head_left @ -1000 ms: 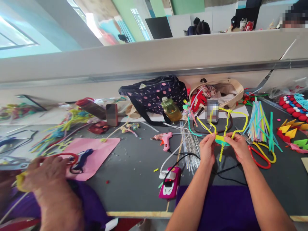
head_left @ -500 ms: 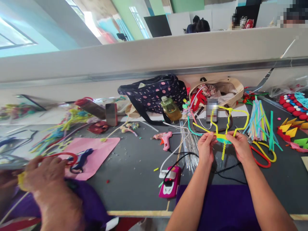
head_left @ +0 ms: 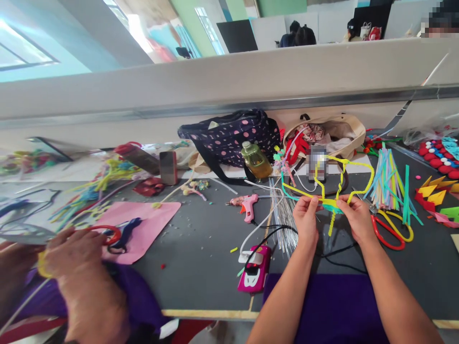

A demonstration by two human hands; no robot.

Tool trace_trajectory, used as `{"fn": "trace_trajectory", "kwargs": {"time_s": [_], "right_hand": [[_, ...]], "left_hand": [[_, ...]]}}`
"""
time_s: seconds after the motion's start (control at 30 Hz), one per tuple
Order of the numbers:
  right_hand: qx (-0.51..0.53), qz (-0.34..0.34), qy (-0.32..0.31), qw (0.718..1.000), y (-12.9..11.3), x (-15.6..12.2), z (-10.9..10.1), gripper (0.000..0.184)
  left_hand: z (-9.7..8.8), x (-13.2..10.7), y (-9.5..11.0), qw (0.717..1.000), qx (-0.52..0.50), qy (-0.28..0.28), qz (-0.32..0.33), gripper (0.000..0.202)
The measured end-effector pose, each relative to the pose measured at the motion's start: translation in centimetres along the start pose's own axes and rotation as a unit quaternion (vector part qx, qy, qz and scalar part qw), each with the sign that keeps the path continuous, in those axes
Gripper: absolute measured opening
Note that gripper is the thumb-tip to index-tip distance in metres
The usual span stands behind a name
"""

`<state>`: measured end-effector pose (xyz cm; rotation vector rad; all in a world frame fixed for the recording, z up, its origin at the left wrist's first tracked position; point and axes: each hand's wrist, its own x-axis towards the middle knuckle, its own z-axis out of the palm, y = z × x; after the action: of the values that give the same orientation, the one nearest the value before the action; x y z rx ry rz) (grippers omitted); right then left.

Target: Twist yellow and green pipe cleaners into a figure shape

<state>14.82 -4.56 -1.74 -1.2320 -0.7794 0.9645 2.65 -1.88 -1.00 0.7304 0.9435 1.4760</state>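
Note:
Both my hands pinch a yellow pipe-cleaner shape (head_left: 371,177), with open loops standing upward and a twisted stem in its middle. My left hand (head_left: 307,219) has thumb and fingers closed on its left side, and my right hand (head_left: 355,216) pinches its right side. Between the fingertips a teal pipe cleaner (head_left: 332,208) lies across the yellow one, and its long end curves up to the left. A twisted yellow tail hangs below. Close to my right hand lie scissors (head_left: 390,232) with red and yellow handles.
A pink glue gun (head_left: 248,206) and a magenta power strip (head_left: 255,270) with cords lie left of my hands. Behind are a patterned bag (head_left: 229,136), an oil-coloured bottle (head_left: 255,160) and pipe-cleaner bundles (head_left: 384,184). At left, a co-worker's hand (head_left: 77,253) holds red-handled scissors.
My hands and the yellow shape stay nearly in place. The co-worker's hand and scissors have moved slightly right, and the whole view has shifted a little.

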Motion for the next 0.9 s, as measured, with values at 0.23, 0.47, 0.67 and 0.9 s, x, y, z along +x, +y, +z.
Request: {"fn": "trace_trajectory", "kwargs": {"time_s": [0.23, 0.47, 0.67, 0.9], "right_hand": [[0.008, -0.005, -0.012, 1.0, -0.3, -0.2, 0.1, 0.019], [0.007, -0.018, -0.022, 1.0, -0.3, -0.3, 0.1, 0.022], [0.008, -0.024, -0.034, 0.999, -0.3, -0.5, 0.2, 0.019], [-0.006, -0.028, -0.074, 0.997, -0.9, -0.9, 0.4, 0.018]], "left_hand": [[-0.3, 0.4, 0.0, 0.997, -0.043, -0.022, -0.066, 0.032], [-0.5, 0.6, 0.2, 0.983, -0.1, -0.041, -0.15, 0.033], [-0.8, 0.8, 0.1, 0.963, -0.146, -0.058, -0.22, 0.03], [-0.8, 1.1, -0.3, 0.943, -0.183, -0.079, -0.267, 0.022]]}}
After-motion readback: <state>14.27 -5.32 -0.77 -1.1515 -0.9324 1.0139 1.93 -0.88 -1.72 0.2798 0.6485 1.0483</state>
